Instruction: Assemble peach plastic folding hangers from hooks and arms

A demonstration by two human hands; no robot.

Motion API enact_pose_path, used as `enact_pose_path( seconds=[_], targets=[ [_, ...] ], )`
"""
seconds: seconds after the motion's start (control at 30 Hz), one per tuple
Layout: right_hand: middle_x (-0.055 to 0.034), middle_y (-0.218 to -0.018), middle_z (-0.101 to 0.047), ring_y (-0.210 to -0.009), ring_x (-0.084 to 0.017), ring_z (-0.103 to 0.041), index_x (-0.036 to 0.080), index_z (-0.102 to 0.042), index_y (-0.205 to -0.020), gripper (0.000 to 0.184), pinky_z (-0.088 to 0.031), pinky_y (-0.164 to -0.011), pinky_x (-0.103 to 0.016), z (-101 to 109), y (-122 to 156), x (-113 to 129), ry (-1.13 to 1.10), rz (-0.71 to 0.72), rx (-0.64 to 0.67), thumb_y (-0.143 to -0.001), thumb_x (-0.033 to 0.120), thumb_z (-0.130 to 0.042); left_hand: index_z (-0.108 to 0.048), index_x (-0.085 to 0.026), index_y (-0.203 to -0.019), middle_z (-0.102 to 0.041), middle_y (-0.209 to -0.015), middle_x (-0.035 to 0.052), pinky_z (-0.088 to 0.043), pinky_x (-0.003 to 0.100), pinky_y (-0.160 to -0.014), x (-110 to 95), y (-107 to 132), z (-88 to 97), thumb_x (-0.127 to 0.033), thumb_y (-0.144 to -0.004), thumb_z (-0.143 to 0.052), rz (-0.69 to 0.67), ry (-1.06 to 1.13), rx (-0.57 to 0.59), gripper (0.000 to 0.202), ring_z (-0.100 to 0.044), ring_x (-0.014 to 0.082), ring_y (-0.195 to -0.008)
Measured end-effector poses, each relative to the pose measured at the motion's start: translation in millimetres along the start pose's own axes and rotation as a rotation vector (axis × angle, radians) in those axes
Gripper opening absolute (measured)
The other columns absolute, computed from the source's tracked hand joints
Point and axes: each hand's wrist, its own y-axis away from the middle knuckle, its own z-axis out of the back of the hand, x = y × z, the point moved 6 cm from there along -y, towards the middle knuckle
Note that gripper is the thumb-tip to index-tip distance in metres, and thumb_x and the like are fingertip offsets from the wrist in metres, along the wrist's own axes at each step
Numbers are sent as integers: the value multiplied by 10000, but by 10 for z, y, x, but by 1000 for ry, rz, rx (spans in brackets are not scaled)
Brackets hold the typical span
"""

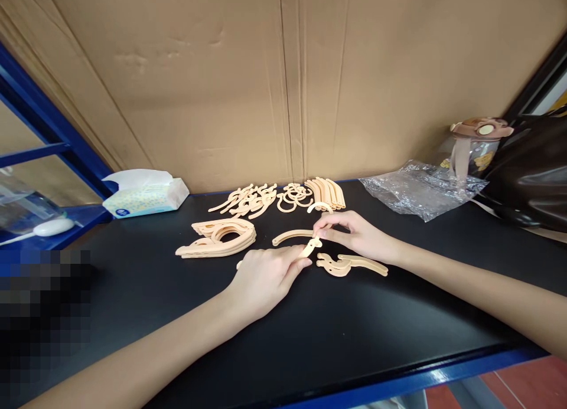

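My left hand [268,276] is closed, its thumb and fingers pinching a small beige hanger piece [309,248]. Against the far end of that piece, my right hand [354,235] is closed on a curved beige hook [321,207], whose arc shows above the fingers; its lower part is hidden. Behind the hands lies a curved hanger arm [290,236]. Just to the right, a centre piece [334,266] and another arm [367,264] rest on the table. The palm side of my left hand is out of sight.
A stack of folded hangers [221,239] lies to the left. Farther back are loose centre pieces [248,199], hooks [292,196] and stacked arms [328,193]. A tissue pack [146,193], crumpled plastic bag [420,187] and bottle [476,149] stand along the cardboard wall [221,90].
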Motion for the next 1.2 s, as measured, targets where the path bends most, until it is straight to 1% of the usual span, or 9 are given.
enact_pose_path(
  seconds=[0.37,0.5,0.67,0.77,0.83,0.9,1.07,1.13,1.2],
  targets=[
    [7,-766,-591,-711,-109,-536,161,-600,-813,237,-406,-664,-238,-15,18,-22,-38,-8,61,-883,382,-552,-580,-212,-834,-620,-701,-11,-222,244,-520,20,-1,-8,-406,-975,-314,-14,48,21,358,-548,151,-585],
    [17,-725,-563,-659,-101,-509,158,-583,-813,253,-388,-611,-228,-52,27,-41,-78,-49,106,-889,396,-541,-569,-208,-830,-629,-716,-16,-220,240,-517,-3,-9,-4,-391,-978,-322,-36,39,20,341,-560,145,-598],
    [8,-754,-580,-689,-111,-530,161,-584,-828,242,-400,-638,-232,-76,44,-8,-47,-41,127,-897,386,-529,-556,-196,-830,-619,-708,-16,-235,239,-516,-7,-1,-16,-376,-977,-331,-68,18,20,323,-556,140,-603],
    [3,-777,-587,-708,-113,-536,166,-601,-855,218,-403,-656,-233,-92,49,15,-6,-11,125,-907,361,-518,-565,-212,-931,-594,-667,-29,-257,238,-519,15,13,-3,-395,-956,-382,-71,44,56,260,-544,142,-596],
    [-2,-789,-582,-724,-116,-529,168,-619,-876,209,-403,-667,-236,-112,50,40,41,28,128,-912,343,-512,-543,-250,-1059,-586,-647,-49,-272,233,-513,40,17,15,-429,-925,-444,-47,104,105,245,-544,144,-596],
    [-1,-773,-567,-729,-119,-514,170,-634,-886,199,-402,-687,-245,-136,52,79,105,82,129,-914,326,-514,-521,-278,-1108,-592,-637,-64,-297,226,-513,58,15,31,-464,-911,-458,-14,208,161,277,-541,136,-585],
    [2,-754,-551,-764,-132,-504,197,-643,-896,178,-393,-771,-287,-150,71,197,298,218,62,-929,295,-498,-565,-219,-932,-635,-748,-37,-408,201,-535,42,-2,9,-456,-921,-434,52,603,279,271,-556,100,-596],
    [0,-807,-575,-797,-136,-526,214,-610,-1007,164,-407,-788,-292,-124,81,211,317,230,6,-922,312,-510,-569,-189,-890,-635,-817,-3,-427,184,-497,19,-4,-17,-429,-905,-465,76,767,304,262,-586,115,-658],
    [-5,-851,-592,-814,-138,-549,220,-536,-1137,250,-437,-780,-290,-67,84,183,301,199,-76,-917,337,-513,-561,-170,-876,-623,-856,21,-448,180,-465,1,-4,-38,-418,-887,-489,116,919,312,259,-610,132,-685]
  ],
)
